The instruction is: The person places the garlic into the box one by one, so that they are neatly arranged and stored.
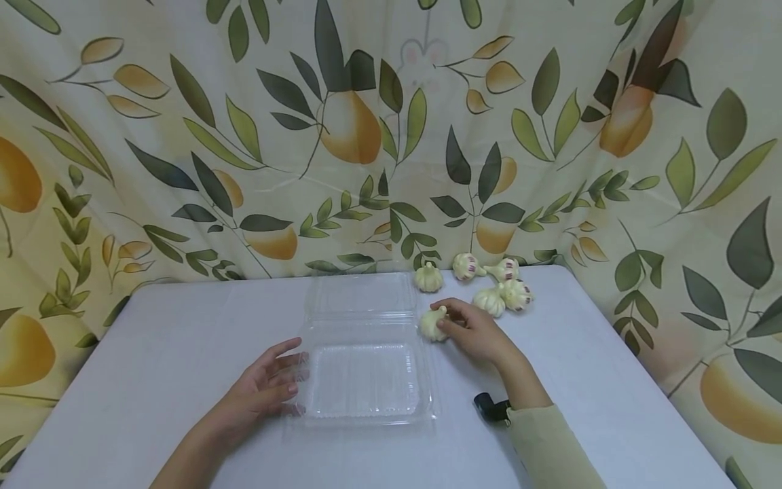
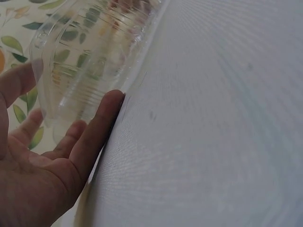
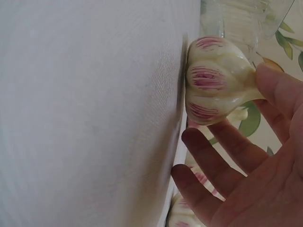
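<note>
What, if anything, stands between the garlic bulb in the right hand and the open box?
Nothing loose is visible there. The garlic bulb, pinched by the right hand, is beside the clear box; only the box's right rim seems to need clearing. The left hand is at the opposite side; the other bulbs lie farther back.

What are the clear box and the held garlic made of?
The box looks like thin, shiny plastic: clear, with glints along its ridges. The garlic seems smooth and glossy with pink streaks like paint, perhaps plastic or foam, but real garlic isn't ruled out.
</note>
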